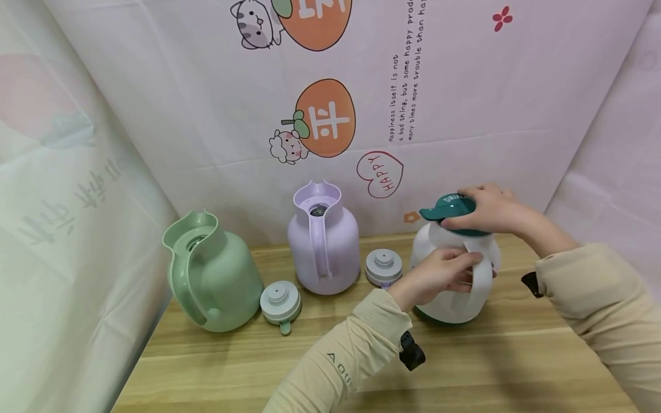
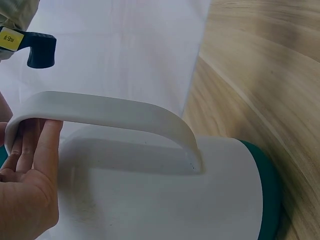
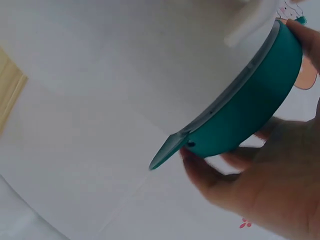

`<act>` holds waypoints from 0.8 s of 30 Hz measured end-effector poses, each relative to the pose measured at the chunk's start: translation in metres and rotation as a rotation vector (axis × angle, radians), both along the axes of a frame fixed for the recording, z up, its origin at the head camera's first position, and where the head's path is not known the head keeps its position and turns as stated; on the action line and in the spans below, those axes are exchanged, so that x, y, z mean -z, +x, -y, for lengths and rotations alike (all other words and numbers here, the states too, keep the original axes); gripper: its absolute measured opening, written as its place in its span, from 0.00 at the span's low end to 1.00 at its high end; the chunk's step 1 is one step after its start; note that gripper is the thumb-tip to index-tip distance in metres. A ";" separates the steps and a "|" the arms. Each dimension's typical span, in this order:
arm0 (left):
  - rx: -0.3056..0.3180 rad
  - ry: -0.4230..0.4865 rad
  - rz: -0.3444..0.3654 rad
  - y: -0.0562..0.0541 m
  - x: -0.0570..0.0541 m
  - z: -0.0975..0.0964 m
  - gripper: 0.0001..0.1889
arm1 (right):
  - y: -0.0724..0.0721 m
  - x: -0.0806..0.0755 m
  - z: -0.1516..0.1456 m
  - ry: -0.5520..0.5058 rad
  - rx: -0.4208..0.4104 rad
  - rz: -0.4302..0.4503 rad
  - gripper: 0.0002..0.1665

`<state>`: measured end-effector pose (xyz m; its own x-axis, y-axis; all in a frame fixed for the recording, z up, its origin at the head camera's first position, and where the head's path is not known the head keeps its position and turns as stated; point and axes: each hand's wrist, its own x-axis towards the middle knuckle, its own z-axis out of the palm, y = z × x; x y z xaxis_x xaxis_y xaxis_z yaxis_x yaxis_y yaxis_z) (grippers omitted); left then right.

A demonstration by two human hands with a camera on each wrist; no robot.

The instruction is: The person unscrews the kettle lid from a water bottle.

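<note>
At the right of the table stands a white vacuum jug with a teal base band. Its teal lid, with a lever sticking out to the left, sits at the jug's top. My right hand grips this lid from above, thumb and fingers spread round its rim; the right wrist view shows the lid against the jug's mouth. My left hand holds the white handle near its upper end. In the left wrist view its fingers pass under the handle.
A green jug and a lilac jug stand lidless to the left. Beside them on the wooden table lie two grey-bottomed lids, turned upside down. A printed white cloth hangs close behind.
</note>
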<state>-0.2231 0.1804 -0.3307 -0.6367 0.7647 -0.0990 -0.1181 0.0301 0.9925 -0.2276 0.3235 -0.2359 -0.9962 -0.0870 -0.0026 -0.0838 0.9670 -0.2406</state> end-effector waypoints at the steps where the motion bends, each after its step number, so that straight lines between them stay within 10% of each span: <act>1: 0.000 0.000 0.000 0.000 0.000 0.000 0.18 | 0.000 0.000 -0.002 -0.008 -0.020 0.001 0.50; 12: -0.021 -0.016 0.009 0.001 0.000 -0.001 0.18 | 0.002 -0.006 -0.007 -0.207 -0.022 0.098 0.52; 24: -0.011 -0.020 0.006 0.000 0.000 -0.001 0.19 | 0.000 -0.002 0.003 -0.040 0.087 -0.025 0.48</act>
